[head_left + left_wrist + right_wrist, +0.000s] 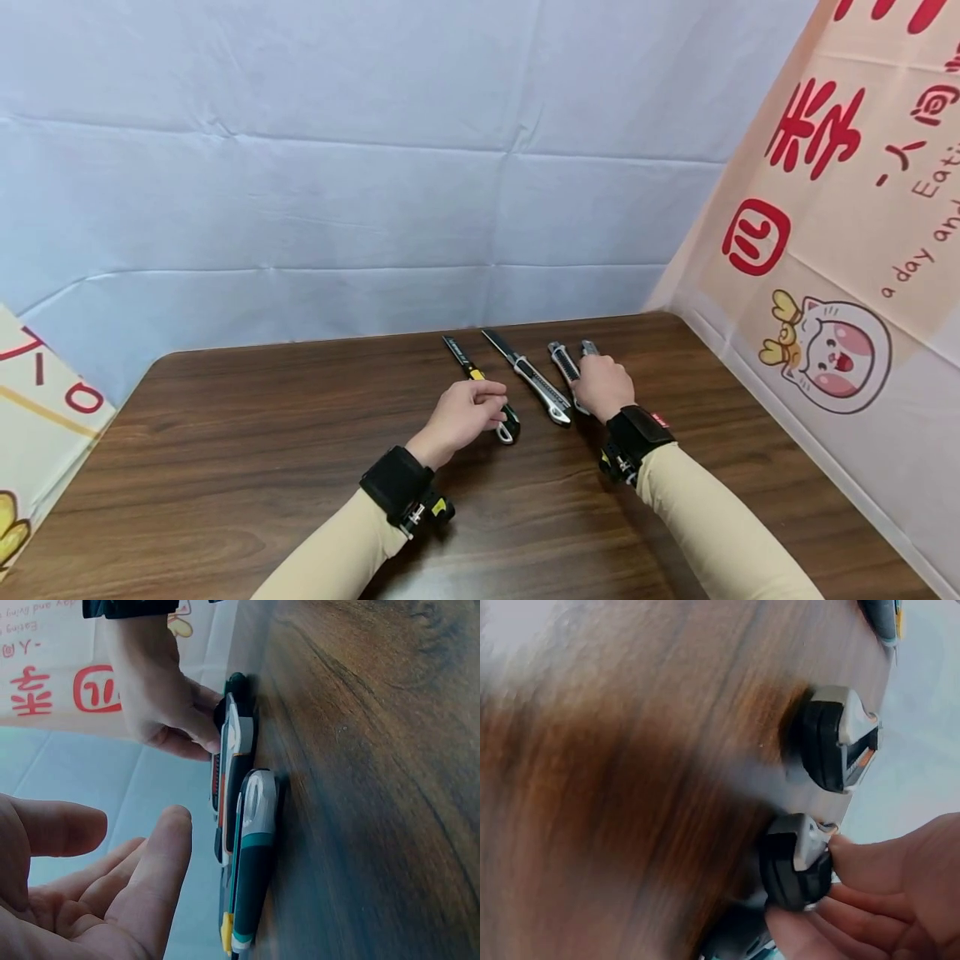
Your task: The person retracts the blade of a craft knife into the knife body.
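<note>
My left hand (461, 417) hovers over a green-and-black utility knife (509, 423) with a yellow slider, whose blade end points to the back. In the left wrist view, its thumb and fingers stand apart with nothing between them. To the right lies a silver-and-black utility knife (542, 387), its long dark blade extended. My right hand (606, 388) pinches a shorter silver-and-black utility knife (780, 866) between thumb and fingers near its butt end, low over the table. Another utility knife (589, 347) lies just right of it, mostly hidden behind the hand.
The knives lie side by side near the back edge of a dark wooden table (262, 467). A pale cloth (337, 192) hangs behind it, and a printed cloth (832, 250) rises along the right side. Another printed cloth (45, 417) hangs at the left edge.
</note>
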{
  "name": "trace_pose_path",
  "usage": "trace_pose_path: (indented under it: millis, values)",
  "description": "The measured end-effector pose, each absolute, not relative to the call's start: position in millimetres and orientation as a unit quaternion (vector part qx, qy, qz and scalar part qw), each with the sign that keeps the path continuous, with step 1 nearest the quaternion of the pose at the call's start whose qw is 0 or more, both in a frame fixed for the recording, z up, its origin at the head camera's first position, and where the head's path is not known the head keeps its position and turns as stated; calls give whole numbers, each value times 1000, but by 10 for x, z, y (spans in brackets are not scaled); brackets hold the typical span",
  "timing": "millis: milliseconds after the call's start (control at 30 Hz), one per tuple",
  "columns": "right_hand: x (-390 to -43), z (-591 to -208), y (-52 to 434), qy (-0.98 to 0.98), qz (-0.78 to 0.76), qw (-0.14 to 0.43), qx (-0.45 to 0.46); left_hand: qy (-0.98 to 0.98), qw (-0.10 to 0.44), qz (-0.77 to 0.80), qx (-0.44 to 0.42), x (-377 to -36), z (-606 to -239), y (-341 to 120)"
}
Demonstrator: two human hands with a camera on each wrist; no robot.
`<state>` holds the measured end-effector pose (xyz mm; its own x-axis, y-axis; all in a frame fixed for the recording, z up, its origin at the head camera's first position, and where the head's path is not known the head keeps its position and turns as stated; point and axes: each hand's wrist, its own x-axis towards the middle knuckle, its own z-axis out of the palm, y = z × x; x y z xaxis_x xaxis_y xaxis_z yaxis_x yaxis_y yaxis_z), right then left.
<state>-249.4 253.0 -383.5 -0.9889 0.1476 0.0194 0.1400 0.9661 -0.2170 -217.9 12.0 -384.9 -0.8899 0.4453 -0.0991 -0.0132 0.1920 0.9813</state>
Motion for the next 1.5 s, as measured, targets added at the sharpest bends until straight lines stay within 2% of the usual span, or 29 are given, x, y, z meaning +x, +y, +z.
trace_pose_path:
  millis: [300,533,633,1133,1500]
  values:
    - [-2535,-3855,2512,-994,81,6,-68,758,166,616,132,-2182,-3833,-2]
    - [-2484,-3747,2414,-992,92,86,-28,769,155,608,117,-2214,-3796,-167]
    - [-2485,-3715,2302,-989,107,97,-9,776,153,601,119,-2227,-3796,-270]
    - [-2527,-3785,1645,-986,153,38,48,806,166,556,116,-2181,-3842,-625]
    - [-2647,-3937,1334,-991,127,-20,37,802,164,563,115,-2152,-3854,-711]
